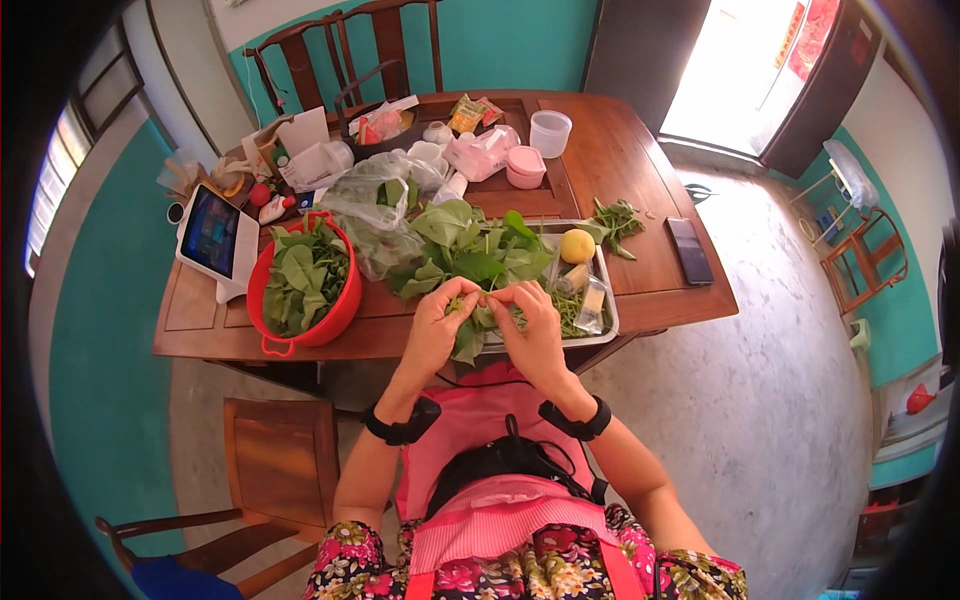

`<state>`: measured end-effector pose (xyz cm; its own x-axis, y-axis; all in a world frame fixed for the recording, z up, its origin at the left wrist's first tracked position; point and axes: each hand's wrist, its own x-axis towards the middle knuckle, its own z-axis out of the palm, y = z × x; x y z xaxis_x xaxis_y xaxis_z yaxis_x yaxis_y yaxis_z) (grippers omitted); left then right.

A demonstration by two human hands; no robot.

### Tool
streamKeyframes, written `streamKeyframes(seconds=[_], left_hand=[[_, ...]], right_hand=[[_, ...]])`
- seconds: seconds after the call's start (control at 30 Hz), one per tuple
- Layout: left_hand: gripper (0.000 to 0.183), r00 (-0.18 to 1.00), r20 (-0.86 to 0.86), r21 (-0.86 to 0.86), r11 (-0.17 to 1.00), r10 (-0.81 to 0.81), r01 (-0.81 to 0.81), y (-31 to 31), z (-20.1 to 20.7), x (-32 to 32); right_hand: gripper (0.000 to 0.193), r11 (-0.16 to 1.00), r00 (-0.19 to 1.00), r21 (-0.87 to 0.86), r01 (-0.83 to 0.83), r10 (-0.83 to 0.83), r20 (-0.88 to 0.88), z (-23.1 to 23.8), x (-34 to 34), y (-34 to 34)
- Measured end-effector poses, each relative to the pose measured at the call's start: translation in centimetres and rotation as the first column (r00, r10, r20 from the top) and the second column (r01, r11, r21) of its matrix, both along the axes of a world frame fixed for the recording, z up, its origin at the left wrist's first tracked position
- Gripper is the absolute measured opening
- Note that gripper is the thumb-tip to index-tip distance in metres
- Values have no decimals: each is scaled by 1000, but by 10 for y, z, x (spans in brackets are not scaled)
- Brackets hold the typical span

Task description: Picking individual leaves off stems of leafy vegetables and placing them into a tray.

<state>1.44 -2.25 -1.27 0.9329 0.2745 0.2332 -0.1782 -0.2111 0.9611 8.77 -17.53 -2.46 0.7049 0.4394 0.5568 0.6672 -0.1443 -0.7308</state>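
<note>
My left hand (440, 318) and my right hand (532, 325) meet at the table's near edge, fingertips pinched together on a leafy green stem (468, 342) whose leaves hang below them. Just beyond my hands lies a heap of broad green leaves (470, 240). To the left stands a red plastic basket (350, 305), filled with loose green leaves (305, 275). A metal tray (612, 318) sits close to my right hand, holding thin green stems (572, 325), a round yellow fruit (577, 246) and small wrapped packets (592, 305).
On the wooden table (660, 305) are a tablet-like screen (210, 235), a clear plastic bag (375, 200), a pink container (525, 167), a clear tub (550, 133), a leafy bunch (620, 225) and a phone (688, 250). A wooden chair (280, 455) stands at the lower left.
</note>
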Motion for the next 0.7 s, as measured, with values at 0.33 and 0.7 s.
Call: streamKeyframes(seconds=[0.33, 0.7], left_hand=[[17, 999, -19, 16, 999, 38, -37, 0, -13, 1], [15, 999, -34, 263, 965, 10, 0, 2, 13, -4]], right_hand=[[4, 996, 992, -7, 88, -87, 90, -7, -7, 6], [5, 996, 973, -69, 62, -45, 227, 6, 1, -2]])
